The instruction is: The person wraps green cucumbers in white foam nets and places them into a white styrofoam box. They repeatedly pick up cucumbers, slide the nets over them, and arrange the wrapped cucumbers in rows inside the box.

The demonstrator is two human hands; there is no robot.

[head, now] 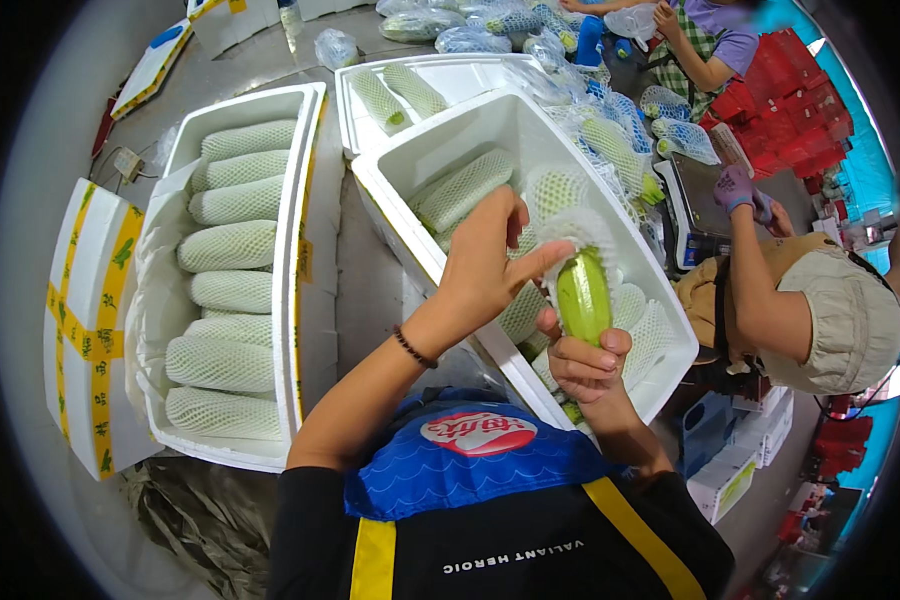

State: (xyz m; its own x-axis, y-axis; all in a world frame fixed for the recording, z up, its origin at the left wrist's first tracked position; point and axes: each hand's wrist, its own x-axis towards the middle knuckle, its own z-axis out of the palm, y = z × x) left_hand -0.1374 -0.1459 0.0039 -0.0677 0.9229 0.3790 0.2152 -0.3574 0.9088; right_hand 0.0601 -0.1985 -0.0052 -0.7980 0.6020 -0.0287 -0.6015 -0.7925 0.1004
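Observation:
My right hand [589,364] grips the lower end of a glossy, pale green gourd [583,296]. A white foam net sleeve [574,225] surrounds its upper end, leaving the rest bare. Over the box, my left hand [484,251] has its thumb stretched to the sleeve's edge, with the curled fingers apart from it. Both hands are above a white foam box [667,337], tilted in view. Inside lie several net-sleeved gourds [465,187], partly hidden by my hands and forearms.
To the left stands another foam box [291,247] with a column of sleeved gourds [229,247]. A taped foam lid [90,330] leans beside it. Two sleeved gourds lie in a foam lid [480,71] behind. A co-worker's gloved hand [735,187] is near a scale [690,206] at right.

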